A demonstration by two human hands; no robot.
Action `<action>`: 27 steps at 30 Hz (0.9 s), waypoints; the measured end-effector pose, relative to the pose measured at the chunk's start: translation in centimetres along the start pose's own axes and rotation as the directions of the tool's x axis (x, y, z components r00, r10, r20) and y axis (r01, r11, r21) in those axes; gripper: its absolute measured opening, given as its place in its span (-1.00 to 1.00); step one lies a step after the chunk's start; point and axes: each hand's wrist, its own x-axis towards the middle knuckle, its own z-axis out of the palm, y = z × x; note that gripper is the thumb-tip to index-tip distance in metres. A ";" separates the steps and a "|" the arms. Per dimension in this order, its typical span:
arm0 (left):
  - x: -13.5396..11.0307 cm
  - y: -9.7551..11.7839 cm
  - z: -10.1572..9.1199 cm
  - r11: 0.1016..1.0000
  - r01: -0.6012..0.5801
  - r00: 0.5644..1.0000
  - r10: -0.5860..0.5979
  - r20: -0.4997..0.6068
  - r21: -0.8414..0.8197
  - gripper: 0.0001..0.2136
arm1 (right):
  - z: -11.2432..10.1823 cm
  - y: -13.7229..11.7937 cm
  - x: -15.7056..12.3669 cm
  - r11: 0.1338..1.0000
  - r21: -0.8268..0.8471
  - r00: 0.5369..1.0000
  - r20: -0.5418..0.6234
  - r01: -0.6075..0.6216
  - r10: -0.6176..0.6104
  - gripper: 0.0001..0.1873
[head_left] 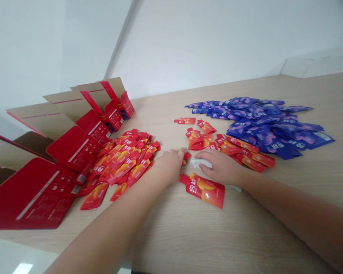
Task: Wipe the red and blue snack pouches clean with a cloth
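Note:
My left hand (170, 164) is closed at the middle of the table, its fingers on a red spouted pouch (186, 156) that is mostly hidden behind them. Close beside it, my right hand (221, 164) grips a crumpled white tissue (199, 163). Just below my right hand, a single red pouch with orange fruit printed on it (206, 190) lies flat. Beyond and right of that hand are several loose red pouches (242, 151). A heap of similar red pouches (125, 156) lies left of my left hand.
Open red cardboard boxes (42, 194) stand in a row along the left side, flaps raised. A pile of blue-purple pouches (265, 125) covers the table's (171, 236) right rear. The white wall (217, 42) borders the back edge.

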 end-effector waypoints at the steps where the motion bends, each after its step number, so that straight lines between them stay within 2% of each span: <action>1: -0.2 -0.2 0.0 1.000 -0.010 1.000 0.010 0.001 -0.005 -0.21 | 0.0 0.0 0.0 1.000 -0.001 1.000 0.000 -0.005 0.005 -0.60; 6: -0.1 -0.6 0.6 0.999 0.034 0.998 -0.037 -0.053 -0.042 -0.57 | 0.1 0.2 -0.1 1.000 0.018 1.000 -0.006 -0.004 0.004 -0.60; 9: 0.0 -1.2 1.2 0.994 0.040 0.992 -0.051 -0.113 -0.100 -0.66 | 0.1 0.3 -0.1 1.000 0.015 1.000 -0.007 -0.005 0.005 -0.61; 12: -0.2 -2.8 0.9 0.986 0.037 0.977 -0.070 -0.202 -0.164 -0.60 | 0.1 0.3 -0.1 1.000 0.012 1.000 0.004 -0.007 0.007 -0.62; 15: -0.7 -5.9 -1.0 0.974 0.103 0.933 -0.165 -0.319 -0.201 -0.54 | 0.1 0.3 -0.1 1.000 0.016 1.000 0.004 -0.020 0.020 -0.63; 19: -1.5 -12.4 -3.9 0.930 0.295 0.835 -0.362 -0.415 -0.218 -0.50 | 0.1 0.4 -0.1 1.000 0.012 1.000 0.007 -0.025 0.025 -0.64; 21: -1.8 -15.7 -4.0 0.894 0.391 0.778 -0.449 -0.439 -0.220 -0.44 | 0.1 0.4 -0.1 1.000 0.007 1.000 0.011 -0.016 0.016 -0.64; 23: -1.7 -18.3 -2.9 0.858 0.462 0.739 -0.511 -0.439 -0.223 -0.39 | 0.1 0.5 -0.1 1.000 0.007 1.000 0.012 -0.009 0.008 -0.63; 24: -1.6 -19.3 -1.9 0.851 0.476 0.744 -0.524 -0.414 -0.221 -0.39 | 0.1 0.5 -0.1 1.000 0.009 1.000 0.012 -0.008 0.007 -0.63; 27: -0.8 -21.2 1.2 0.861 0.466 0.813 -0.507 -0.287 -0.203 -0.39 | 0.2 0.5 -0.1 1.000 0.012 1.000 0.007 -0.018 0.018 -0.63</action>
